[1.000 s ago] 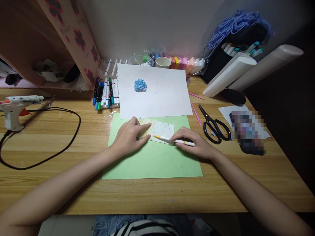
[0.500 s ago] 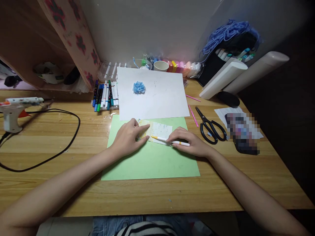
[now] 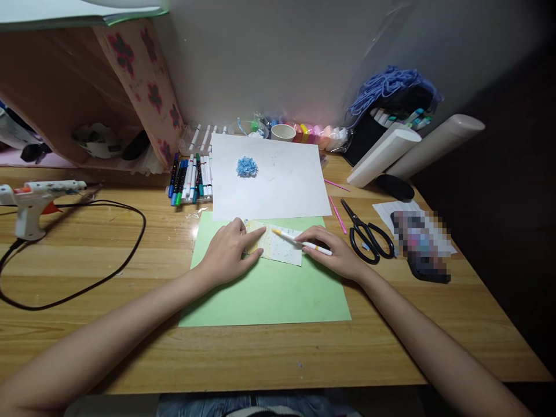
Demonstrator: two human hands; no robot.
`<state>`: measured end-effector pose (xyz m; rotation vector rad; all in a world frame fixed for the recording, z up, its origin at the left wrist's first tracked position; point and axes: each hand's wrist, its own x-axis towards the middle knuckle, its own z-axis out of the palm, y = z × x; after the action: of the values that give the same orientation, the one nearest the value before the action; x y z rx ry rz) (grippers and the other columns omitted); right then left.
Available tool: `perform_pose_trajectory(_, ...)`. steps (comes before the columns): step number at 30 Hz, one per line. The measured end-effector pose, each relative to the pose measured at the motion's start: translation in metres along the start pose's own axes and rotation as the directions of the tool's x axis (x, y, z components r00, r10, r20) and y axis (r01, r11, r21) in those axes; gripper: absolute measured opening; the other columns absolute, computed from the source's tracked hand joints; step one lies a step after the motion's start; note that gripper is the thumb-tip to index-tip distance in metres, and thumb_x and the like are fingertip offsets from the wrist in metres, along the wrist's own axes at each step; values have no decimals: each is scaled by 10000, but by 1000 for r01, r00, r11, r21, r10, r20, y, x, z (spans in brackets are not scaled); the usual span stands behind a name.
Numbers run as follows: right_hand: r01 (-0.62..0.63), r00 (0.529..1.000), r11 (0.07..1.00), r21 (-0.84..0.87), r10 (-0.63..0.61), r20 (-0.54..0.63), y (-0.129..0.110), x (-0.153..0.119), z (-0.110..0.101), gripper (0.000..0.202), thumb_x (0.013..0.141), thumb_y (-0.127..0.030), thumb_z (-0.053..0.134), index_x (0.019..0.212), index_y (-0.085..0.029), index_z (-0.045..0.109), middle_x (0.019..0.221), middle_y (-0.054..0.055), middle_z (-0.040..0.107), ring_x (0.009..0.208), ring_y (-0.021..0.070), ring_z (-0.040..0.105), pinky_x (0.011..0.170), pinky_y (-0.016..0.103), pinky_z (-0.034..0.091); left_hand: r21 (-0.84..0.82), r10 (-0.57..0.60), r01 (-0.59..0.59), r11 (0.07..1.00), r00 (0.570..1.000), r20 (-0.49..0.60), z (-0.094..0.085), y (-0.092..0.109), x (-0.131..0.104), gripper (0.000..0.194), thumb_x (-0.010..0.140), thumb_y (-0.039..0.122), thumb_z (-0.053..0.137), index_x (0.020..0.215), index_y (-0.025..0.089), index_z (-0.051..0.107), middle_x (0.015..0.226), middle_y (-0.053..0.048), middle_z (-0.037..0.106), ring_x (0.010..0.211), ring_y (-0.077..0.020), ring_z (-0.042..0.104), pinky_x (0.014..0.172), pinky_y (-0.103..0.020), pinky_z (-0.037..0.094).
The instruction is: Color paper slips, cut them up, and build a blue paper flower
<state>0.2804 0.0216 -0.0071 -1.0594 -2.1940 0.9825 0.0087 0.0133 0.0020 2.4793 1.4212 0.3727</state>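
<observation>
Held in my right hand (image 3: 326, 248) is a white marker (image 3: 285, 235) with a yellow tip end, which points left at a small white paper piece (image 3: 286, 253). Yellow colouring and small blue specks mark this piece, mostly yellow toward its left side. My left hand (image 3: 230, 249) lies on its left end, index finger and thumb spread apart and pressing it down. Beneath both hands is a light green sheet (image 3: 269, 301). Behind it, a white sheet (image 3: 295, 185) carries a clump of shredded blue bits (image 3: 247, 167).
Black-handled scissors (image 3: 367, 231) and a blurred phone (image 3: 423, 249) lie to the right. Several markers (image 3: 189, 179) rest in a case at the back left. A glue gun (image 3: 32, 205) with a looped black cable is at far left. A paper cup (image 3: 283, 132) stands at the back.
The marker's tip has shifted up across the paper piece, from its lower edge toward its upper middle. My left hand keeps its hold-down pose. The camera view has tilted up slightly.
</observation>
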Motion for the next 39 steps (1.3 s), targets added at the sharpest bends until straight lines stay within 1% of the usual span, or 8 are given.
perform_pose_trajectory(7,-9,999,1000,-2,9,-41,0,0,-1,196,889,-216,529,1062,-229,620,1021,69,657,975,213,596,859,389,474,-14,1,-2,1000,1000,-22,3,-3,0,422,884,399,485,1291,299,532,897,-52,459,830,-205,485,689,-317,374)
perform_pose_trajectory(10,12,999,1000,7,-12,31,2,-1,-3,189,887,-220,537,1050,-233,631,1019,64,661,983,210,590,868,383,468,-14,-3,2,1000,1000,-20,3,-3,0,421,884,400,484,1289,296,534,898,-53,457,828,-203,483,689,-315,373)
perform_pose_trajectory(21,-9,1000,1000,10,10,-27,7,-4,-6,201,884,-228,534,1057,-231,636,1016,68,658,970,214,597,860,387,471,-20,-15,14,1000,1000,-7,3,-3,0,435,874,390,499,1299,302,526,889,-53,455,820,-206,485,699,-322,388)
perform_pose_trajectory(25,22,999,1000,6,-23,46,7,-4,-8,196,875,-210,541,1035,-234,651,998,66,668,963,214,597,848,375,475,-12,-10,10,1000,1000,-12,3,-3,0,433,877,391,493,1299,301,526,885,-54,457,814,-204,484,688,-315,382)
perform_pose_trajectory(28,-2,1000,1000,2,2,-13,7,-5,-9,203,881,-206,530,1048,-230,641,1002,66,660,959,209,596,843,370,471,-8,-10,10,1000,1000,-11,4,-4,0,434,877,396,493,1301,306,523,888,-52,455,813,-201,481,691,-313,382)
perform_pose_trajectory(32,51,996,999,19,-52,78,7,-6,-10,188,875,-194,541,1024,-232,648,976,62,665,952,206,584,840,367,465,-3,-10,10,1000,1000,-11,4,-4,0,436,879,399,490,1304,304,520,891,-54,453,818,-205,483,697,-318,387)
perform_pose_trajectory(36,-1,1000,1000,8,1,6,8,-7,-11,196,887,-197,522,1038,-233,641,995,69,651,955,207,582,839,375,463,-3,-8,8,1000,1000,-7,3,-3,0,434,882,396,489,1303,299,523,894,-56,453,819,-206,486,699,-321,388)
perform_pose_trajectory(39,35,997,999,32,-37,62,10,-7,-13,192,878,-200,537,1033,-232,646,987,65,653,962,208,577,846,376,461,-7,-8,8,1000,1000,-5,2,-3,0,433,881,391,491,1303,299,522,888,-54,450,820,-205,486,696,-318,387)
